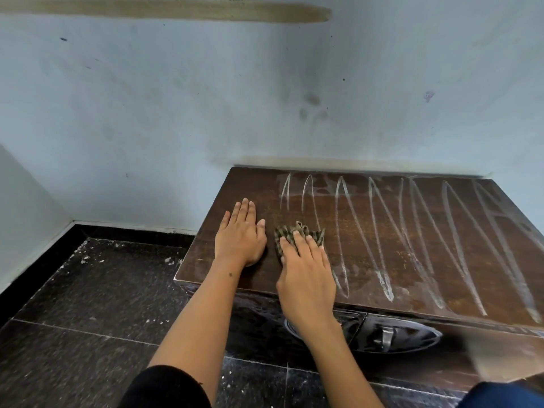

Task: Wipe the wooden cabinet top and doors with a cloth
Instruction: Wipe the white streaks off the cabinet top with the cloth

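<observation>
A low dark wooden cabinet (412,254) stands against the wall, its top crossed by long white zigzag streaks from the middle to the right end. My left hand (240,234) lies flat, fingers straight, on the bare left part of the top. My right hand (306,272) presses a crumpled checked olive cloth (294,232) onto the top just left of the first streaks, with straight fingers over it. The cabinet's glossy front doors (368,334) show below the edge, with a metal handle (387,338).
A pale blue wall (206,113) with smudges rises directly behind the cabinet. Dark speckled floor tiles (88,304), littered with white flecks, spread to the left and in front. A black skirting runs along the corner at the left.
</observation>
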The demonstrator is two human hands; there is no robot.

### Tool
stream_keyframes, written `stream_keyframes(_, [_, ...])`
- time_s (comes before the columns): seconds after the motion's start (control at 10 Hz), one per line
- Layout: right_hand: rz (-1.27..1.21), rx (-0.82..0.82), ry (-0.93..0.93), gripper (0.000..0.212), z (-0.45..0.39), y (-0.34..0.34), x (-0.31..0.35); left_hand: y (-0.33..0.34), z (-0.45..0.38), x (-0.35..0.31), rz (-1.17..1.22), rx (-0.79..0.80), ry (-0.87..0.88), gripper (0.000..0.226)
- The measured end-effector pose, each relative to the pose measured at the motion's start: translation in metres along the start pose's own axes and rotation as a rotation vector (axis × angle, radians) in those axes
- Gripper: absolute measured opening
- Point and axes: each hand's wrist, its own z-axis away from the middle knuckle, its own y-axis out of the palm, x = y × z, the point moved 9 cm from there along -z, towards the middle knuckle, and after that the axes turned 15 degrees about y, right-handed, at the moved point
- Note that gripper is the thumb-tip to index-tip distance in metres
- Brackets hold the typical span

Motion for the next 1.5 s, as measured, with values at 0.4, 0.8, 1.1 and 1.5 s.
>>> stream_keyframes(0.4, [0.026,0.028,0.004,0.049,-0.017,0.004,0.005,-0.001,0.000,0.000,0.004,-0.006,0.003,0.056])
stream_keyframes(0.8, [0.051,0.086,0.016,0.052,-0.034,0.008,0.012,0.000,0.000,0.000,0.008,-0.010,0.003,0.056])
stream_keyframes(1.1, [0.068,0.162,0.024,0.051,-0.069,0.012,0.029,-0.003,0.000,-0.002,0.011,-0.019,0.010,0.055])
stream_keyframes(1.5, [0.057,0.152,-0.012,0.049,-0.065,0.011,0.027,-0.003,0.001,-0.001,0.015,-0.032,0.005,0.055])
